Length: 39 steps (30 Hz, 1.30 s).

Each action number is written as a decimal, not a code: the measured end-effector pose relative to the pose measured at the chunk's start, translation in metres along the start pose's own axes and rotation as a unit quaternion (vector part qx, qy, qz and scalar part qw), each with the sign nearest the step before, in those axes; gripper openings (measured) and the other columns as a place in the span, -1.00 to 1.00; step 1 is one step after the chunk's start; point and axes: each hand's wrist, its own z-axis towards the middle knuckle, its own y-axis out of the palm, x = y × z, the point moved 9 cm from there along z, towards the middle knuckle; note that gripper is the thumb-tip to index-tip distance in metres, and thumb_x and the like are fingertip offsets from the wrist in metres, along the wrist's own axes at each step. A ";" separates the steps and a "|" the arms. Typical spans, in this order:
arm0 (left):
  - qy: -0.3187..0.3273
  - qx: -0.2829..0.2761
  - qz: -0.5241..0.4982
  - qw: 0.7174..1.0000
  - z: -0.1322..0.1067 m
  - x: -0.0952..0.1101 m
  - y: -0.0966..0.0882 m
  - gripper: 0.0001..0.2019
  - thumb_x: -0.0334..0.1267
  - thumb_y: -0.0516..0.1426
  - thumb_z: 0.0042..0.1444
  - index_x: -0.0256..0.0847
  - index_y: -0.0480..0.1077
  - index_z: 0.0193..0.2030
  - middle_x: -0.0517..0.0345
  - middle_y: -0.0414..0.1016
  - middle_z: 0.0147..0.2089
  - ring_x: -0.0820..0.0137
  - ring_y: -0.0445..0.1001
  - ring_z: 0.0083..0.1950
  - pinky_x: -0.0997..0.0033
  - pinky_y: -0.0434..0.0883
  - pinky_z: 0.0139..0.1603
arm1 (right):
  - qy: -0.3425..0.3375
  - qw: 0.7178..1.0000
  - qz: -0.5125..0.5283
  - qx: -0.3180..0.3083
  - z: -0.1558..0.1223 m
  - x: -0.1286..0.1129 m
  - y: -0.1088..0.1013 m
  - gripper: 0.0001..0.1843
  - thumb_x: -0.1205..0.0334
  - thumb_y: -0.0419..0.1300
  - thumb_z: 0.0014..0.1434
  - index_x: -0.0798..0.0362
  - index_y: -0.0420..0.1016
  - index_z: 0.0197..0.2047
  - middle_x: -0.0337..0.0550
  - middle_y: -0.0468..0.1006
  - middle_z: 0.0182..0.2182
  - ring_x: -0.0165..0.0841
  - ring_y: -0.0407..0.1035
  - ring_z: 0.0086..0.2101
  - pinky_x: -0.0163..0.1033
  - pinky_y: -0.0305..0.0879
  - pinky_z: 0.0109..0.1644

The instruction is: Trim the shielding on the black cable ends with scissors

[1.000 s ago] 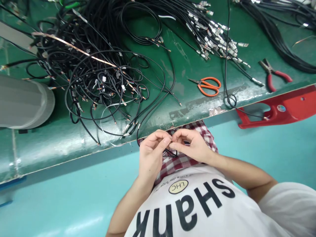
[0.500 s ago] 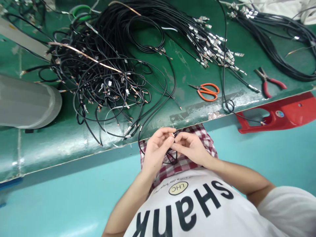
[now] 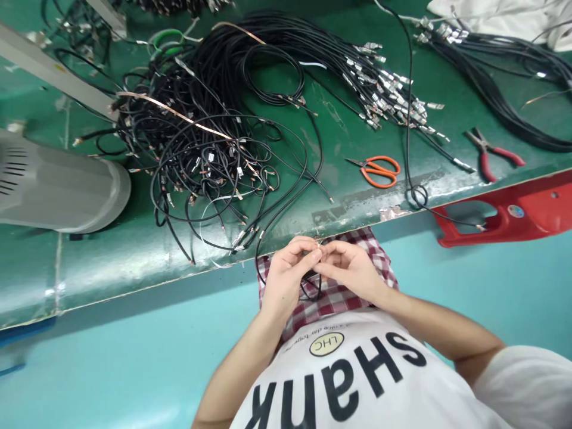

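Note:
Both hands meet just below the front edge of the green bench [image 3: 111, 262], over a red checked cloth [image 3: 339, 298] on my lap. My left hand [image 3: 286, 277] and my right hand [image 3: 351, 268] pinch the tip of a thin black cable [image 3: 286, 210] between their fingertips. A small metal end shows where the fingers meet. The cable loops down under my hands and runs up onto the bench into a tangled pile of black cables [image 3: 201, 149].
Orange scissors [image 3: 378, 170] lie on the bench right of centre. Red-handled pliers [image 3: 494, 156] lie further right. A bundle of cables with metal terminals [image 3: 393, 98] fans out behind. A grey ribbed housing [image 3: 58, 187] sits left. A red plastic stool [image 3: 513, 214] stands below the bench.
The view has shifted slightly, so the bench sits a little lower and to the right. My hands stay together, still pinching the cable tip, with small finger movements.

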 end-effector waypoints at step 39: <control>-0.077 0.043 -0.029 0.996 -0.010 -0.017 0.000 -0.75 -0.13 0.27 0.14 -0.29 0.43 -0.24 0.23 0.28 -0.42 0.67 0.08 -0.48 0.59 0.11 -0.45 | -0.276 0.818 -0.504 0.008 -0.003 -0.108 -0.033 -0.93 0.26 0.12 0.36 0.01 0.43 -0.15 -0.16 0.53 -0.21 -0.37 0.43 -0.21 -0.26 0.35 -0.08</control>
